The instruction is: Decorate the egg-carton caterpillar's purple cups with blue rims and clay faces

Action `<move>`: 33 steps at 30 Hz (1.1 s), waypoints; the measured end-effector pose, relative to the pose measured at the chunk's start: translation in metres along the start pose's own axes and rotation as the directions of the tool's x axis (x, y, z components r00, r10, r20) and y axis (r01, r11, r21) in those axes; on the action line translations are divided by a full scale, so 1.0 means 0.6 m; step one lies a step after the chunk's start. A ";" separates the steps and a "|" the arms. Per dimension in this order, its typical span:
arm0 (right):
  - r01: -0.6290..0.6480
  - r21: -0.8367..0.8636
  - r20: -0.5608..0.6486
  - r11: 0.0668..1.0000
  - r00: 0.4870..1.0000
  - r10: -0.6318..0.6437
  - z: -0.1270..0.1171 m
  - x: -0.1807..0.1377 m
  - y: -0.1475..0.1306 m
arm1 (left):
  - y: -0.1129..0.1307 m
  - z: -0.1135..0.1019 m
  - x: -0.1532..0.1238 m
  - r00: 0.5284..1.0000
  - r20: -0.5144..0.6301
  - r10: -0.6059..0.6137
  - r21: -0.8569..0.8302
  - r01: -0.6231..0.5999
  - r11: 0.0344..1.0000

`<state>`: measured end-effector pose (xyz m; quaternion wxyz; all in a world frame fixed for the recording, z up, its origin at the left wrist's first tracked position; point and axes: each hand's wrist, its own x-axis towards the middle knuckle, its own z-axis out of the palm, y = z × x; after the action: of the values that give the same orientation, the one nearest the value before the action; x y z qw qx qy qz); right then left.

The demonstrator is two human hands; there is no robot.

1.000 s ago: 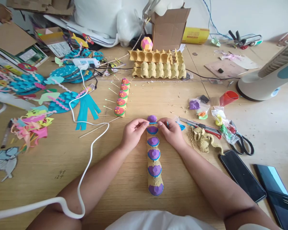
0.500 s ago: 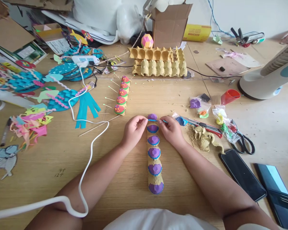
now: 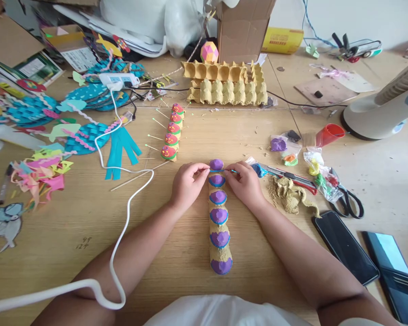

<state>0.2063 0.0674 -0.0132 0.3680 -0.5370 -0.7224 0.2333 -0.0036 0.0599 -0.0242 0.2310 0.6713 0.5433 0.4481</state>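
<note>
A strip of egg carton (image 3: 219, 228) lies lengthwise in front of me, its cups capped in purple clay with blue clay edging on the nearer ones. Across its far end, by the last purple cup (image 3: 216, 164), a thin blue clay strand (image 3: 217, 170) is stretched between my hands. My left hand (image 3: 189, 183) pinches the strand's left end between thumb and fingertips. On the other side my right hand (image 3: 244, 183) pinches it too, with a bit of blue showing past the fingers. A lump of blue clay (image 3: 258, 170) lies just beyond the right hand.
A red-and-green decorated carton strip (image 3: 173, 131) with pins stands left of centre. To the right lie a utility knife (image 3: 289, 174), carton scraps (image 3: 289, 194), scissors (image 3: 350, 199) and two phones (image 3: 346, 246). A white cable (image 3: 127, 217) runs along my left arm; egg cartons (image 3: 229, 92) sit behind.
The strand has come down slightly from over the far purple cup to its near edge, so more of that cup shows. Both hands keep their pinch; the view has shifted a little.
</note>
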 end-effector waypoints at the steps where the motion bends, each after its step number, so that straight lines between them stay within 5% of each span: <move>1: -0.001 -0.011 0.004 1.000 1.000 0.001 0.000 0.000 0.000 | 0.000 0.000 0.000 1.000 0.000 0.007 0.012 -0.007 1.000; 33: -0.053 -0.119 -0.004 0.991 0.999 0.053 0.002 0.005 -0.005 | 0.008 0.005 0.010 1.000 -0.004 0.021 0.139 -0.020 0.990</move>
<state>0.2029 0.0693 -0.0109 0.3293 -0.5770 -0.7204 0.1990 0.0015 0.0645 -0.0201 0.1775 0.6903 0.5668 0.4132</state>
